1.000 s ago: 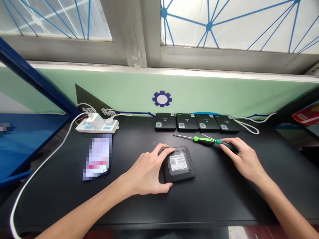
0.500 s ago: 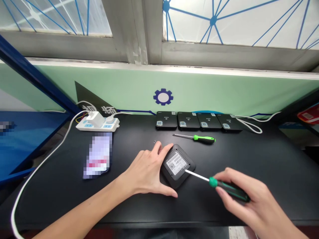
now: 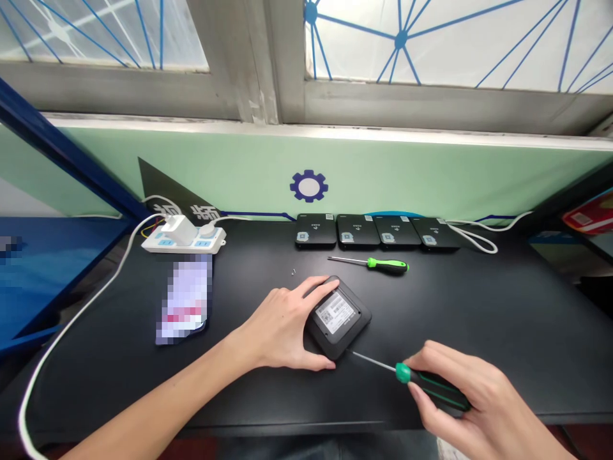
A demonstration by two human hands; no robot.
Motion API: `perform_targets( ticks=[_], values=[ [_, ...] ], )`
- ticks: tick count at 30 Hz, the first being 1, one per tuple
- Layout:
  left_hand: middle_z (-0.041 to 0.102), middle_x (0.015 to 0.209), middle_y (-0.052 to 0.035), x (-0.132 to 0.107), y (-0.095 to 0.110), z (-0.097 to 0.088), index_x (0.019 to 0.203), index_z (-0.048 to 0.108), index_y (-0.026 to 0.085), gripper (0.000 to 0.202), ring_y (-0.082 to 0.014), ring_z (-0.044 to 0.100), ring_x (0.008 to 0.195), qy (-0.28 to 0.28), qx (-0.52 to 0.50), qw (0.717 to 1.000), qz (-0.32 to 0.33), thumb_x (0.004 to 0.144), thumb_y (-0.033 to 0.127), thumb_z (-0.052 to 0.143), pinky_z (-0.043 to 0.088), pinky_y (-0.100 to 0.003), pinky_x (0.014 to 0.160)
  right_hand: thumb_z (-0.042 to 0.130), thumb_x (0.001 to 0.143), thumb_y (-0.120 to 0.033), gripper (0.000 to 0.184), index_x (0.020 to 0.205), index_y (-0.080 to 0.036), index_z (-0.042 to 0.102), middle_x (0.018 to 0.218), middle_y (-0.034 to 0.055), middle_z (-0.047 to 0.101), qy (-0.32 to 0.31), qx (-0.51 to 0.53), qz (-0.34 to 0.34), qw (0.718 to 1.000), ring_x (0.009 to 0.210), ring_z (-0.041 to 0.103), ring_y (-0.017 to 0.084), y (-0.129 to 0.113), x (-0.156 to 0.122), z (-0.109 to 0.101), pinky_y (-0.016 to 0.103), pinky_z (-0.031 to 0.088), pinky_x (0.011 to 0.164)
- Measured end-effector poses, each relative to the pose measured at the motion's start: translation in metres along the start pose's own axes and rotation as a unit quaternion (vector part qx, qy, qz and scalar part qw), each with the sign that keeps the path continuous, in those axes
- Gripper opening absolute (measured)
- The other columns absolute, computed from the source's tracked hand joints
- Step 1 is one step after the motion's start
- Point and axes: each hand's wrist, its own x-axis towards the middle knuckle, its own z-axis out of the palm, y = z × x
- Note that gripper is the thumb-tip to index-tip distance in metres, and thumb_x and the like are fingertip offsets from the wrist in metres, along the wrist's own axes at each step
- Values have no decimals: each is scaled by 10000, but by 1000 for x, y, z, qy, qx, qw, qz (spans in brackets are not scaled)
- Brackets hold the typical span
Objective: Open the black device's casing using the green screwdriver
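A small black square device (image 3: 338,316) with a white label lies on the black table (image 3: 479,306), turned at an angle. My left hand (image 3: 282,329) rests on its left side, thumb along the near edge and fingers over the far corner, gripping it. My right hand (image 3: 460,399) is closed round the dark handle of a green-collared screwdriver (image 3: 407,377). The thin shaft points left and its tip meets the device's near corner.
A second green-handled screwdriver (image 3: 378,263) lies behind the device. Several black devices (image 3: 373,231) line the wall. A white power strip (image 3: 184,239) with a cable sits at the back left, a phone (image 3: 184,300) before it. Tiny screws (image 3: 293,271) lie nearby.
My right hand picked up one screwdriver from the back, brought it toward me, and its tip has slid from the label down to the device's near corner. The left hand turned the device slightly.
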Motion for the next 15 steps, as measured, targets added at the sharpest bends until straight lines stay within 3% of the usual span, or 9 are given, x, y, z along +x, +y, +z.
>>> perform_targets(
  ticks=[6,11,15],
  values=[
    [499,1734,-120,0,1,4,1717,354,283,1292,-375,803,1147,22,-10,1000,-3,657,675,980,659,-506,941,626,1068,-276,151,918,-280,621,709,-70,648,-25,-1,20,999,546,601,115,1,1,-3,204,490,526],
    [513,1725,-112,0,0,9,1719,354,304,1301,-382,782,1229,36,-21,999,-7,652,680,997,658,-505,981,570,1049,-268,215,836,-287,598,666,-34,676,-3,-31,-7,999,479,586,157,-17,13,-7,276,483,500],
    [515,1722,-117,1,-1,11,1719,357,314,1304,-388,777,1239,39,-26,999,-7,647,683,1002,659,-513,985,591,1002,-200,209,817,-293,564,695,-29,711,-74,-82,-4,994,484,608,165,-34,31,-9,305,418,491]
  ],
)
